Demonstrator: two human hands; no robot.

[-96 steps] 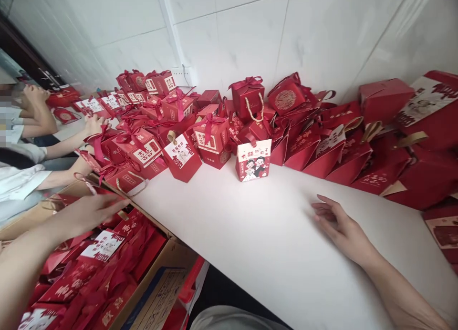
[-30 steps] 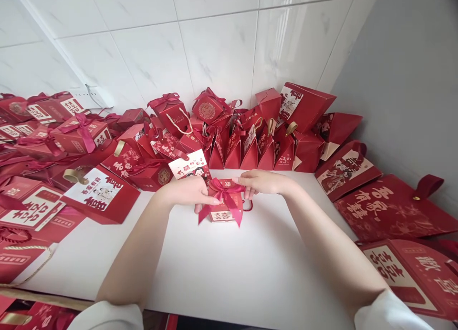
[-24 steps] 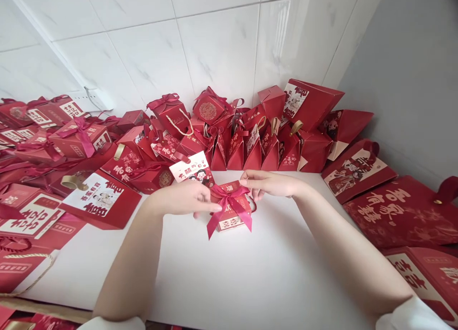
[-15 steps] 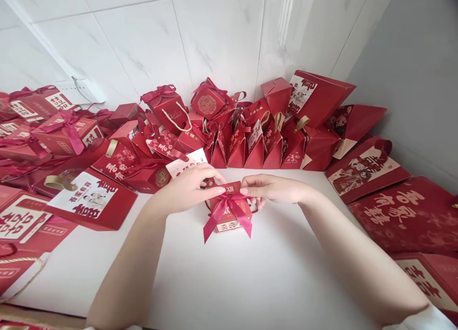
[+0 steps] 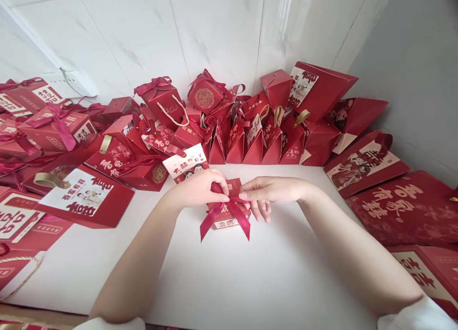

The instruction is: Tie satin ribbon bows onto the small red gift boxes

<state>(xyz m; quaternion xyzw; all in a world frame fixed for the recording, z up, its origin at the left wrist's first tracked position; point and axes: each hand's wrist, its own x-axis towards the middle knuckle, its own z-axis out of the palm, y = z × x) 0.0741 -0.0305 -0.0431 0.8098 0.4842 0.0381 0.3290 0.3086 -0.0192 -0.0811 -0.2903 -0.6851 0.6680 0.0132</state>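
Observation:
A small red gift box with gold lettering stands on the white tabletop in front of me. Across its top runs a crimson ribbon tied in a bow, its two tails spread down over the near side. My left hand pinches the bow's left loop between thumb and fingers. On the other side, my right hand has thumb and index finger closed at the right loop, mostly covering it, while its other fingers curl beneath, beside the box.
Red gift boxes with bows and handles crowd the left side. A row of folded red boxes lines the back by the tiled wall. Printed red bags lie at the right. A white power strip is at the back left.
Both hands stay at the bow. Its left loop now shows larger beneath my left fingers, and my right fingers have shifted slightly lower. The view has tilted a little.

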